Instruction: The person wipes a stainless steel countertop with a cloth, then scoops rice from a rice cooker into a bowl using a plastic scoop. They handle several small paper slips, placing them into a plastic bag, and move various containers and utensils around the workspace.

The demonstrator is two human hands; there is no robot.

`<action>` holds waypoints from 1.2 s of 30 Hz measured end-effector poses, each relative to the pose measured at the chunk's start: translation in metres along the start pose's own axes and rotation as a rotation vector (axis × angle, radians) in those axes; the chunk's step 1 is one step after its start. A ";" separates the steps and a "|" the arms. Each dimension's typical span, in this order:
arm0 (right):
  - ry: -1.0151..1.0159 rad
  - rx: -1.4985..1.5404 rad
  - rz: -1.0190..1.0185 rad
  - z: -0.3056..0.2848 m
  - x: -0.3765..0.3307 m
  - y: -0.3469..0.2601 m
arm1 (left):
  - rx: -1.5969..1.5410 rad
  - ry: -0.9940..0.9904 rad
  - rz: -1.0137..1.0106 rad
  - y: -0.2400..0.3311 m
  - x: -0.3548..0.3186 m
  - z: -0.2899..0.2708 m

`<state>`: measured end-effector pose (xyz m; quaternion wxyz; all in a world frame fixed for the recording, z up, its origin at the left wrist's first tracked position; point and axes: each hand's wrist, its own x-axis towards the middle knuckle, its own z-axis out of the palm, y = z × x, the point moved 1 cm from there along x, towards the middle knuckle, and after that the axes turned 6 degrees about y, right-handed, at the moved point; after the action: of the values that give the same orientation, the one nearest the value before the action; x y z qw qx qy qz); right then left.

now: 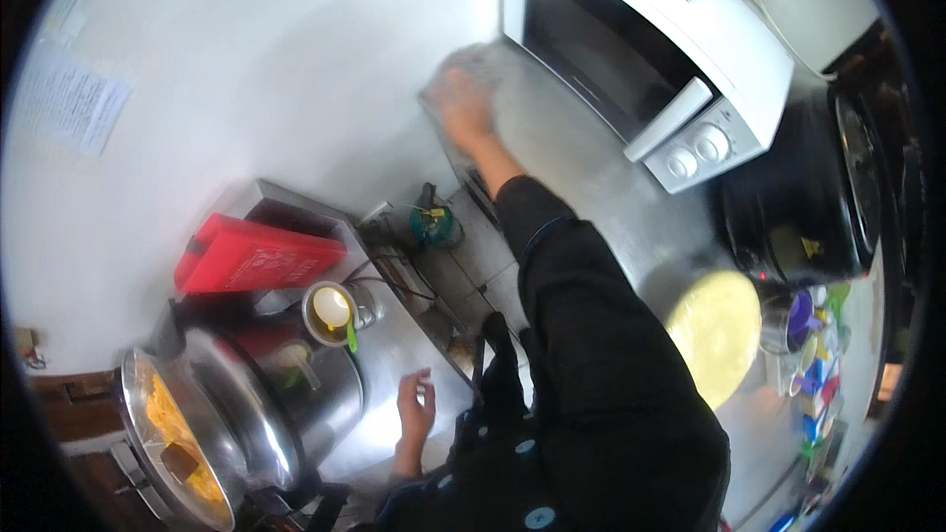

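Note:
My right hand (pixel 465 110) reaches far forward over the steel counter (pixel 562 128), at the corner beside the white wall. Motion smears its fingers. Under and around them is a blurred greyish, cloth-like thing (pixel 480 61); whether the fingers grip it or only press on it cannot be made out. Close to that hand, on its right, stands a white microwave (pixel 680 59) with its dark door closed. My left hand (pixel 417 411) hovers by the left steel table (pixel 379 379), holding nothing, with its fingers loosely bent and apart.
On the left table are a red box (pixel 261 254), a cup with a strainer (pixel 332 307) and a large steel pot (pixel 335 389). To the right, a yellow round thing (pixel 717 330), a black cooker (pixel 798 187) and colourful utensils (pixel 813 365) line the counter. A green gas cylinder (pixel 431 224) stands between.

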<state>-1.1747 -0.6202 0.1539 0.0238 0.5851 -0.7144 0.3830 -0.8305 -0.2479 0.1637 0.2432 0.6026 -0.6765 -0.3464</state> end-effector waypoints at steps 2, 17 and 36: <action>-0.004 0.003 -0.138 0.017 -0.048 0.007 | -0.036 -0.055 0.078 0.024 0.054 0.000; 0.220 -0.334 0.892 -0.451 -0.564 0.005 | -0.767 -1.131 -0.176 0.240 0.053 0.241; -0.192 -0.133 0.362 -0.378 -0.308 0.128 | -0.876 -0.644 -0.367 0.196 0.122 0.117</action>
<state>-1.3439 -0.1482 0.2058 -0.0748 0.4783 -0.8306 0.2753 -1.0635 -0.3411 0.2276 0.1877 0.4172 -0.3944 -0.7970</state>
